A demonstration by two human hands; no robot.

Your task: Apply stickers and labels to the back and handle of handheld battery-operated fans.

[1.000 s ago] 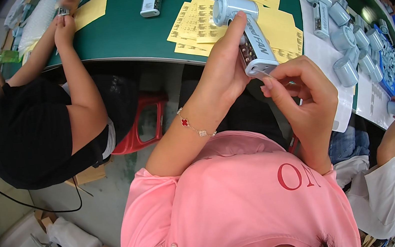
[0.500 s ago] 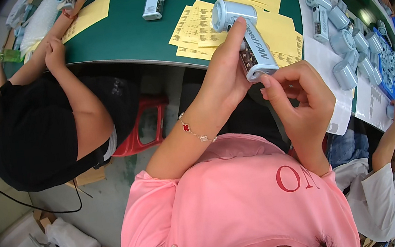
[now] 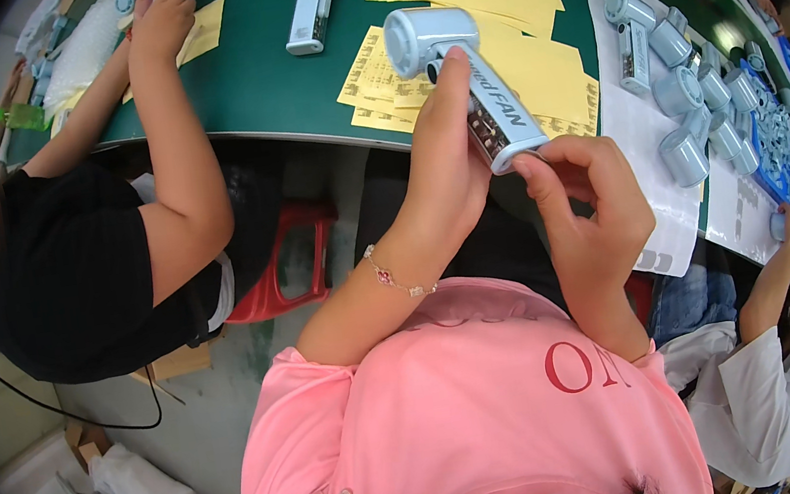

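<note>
A light-blue handheld fan [image 3: 498,96] with a round drum-shaped head is tilted over the table edge, its head up and to the left. Around its handle my left hand [image 3: 448,159] is closed, the thumb lying along the upper part near the head. Through an opening in the handle's side, small inner parts show. At the handle's bottom end my right hand [image 3: 601,203] pinches with thumb and forefinger. Whether something small sits between those fingertips cannot be made out.
Yellow printed sheets [image 3: 530,56] lie behind the fan on the green table [image 3: 240,77]. Another fan [image 3: 311,11] lies farther back. Several fans [image 3: 677,96] rest on white paper at right, beside a blue tray [image 3: 789,141]. A co-worker [image 3: 84,260] sits at left, near a red stool [image 3: 291,262].
Both my hands and the fan have shifted slightly left, and the fan is tilted more. The co-worker at left has raised an arm toward the far table.
</note>
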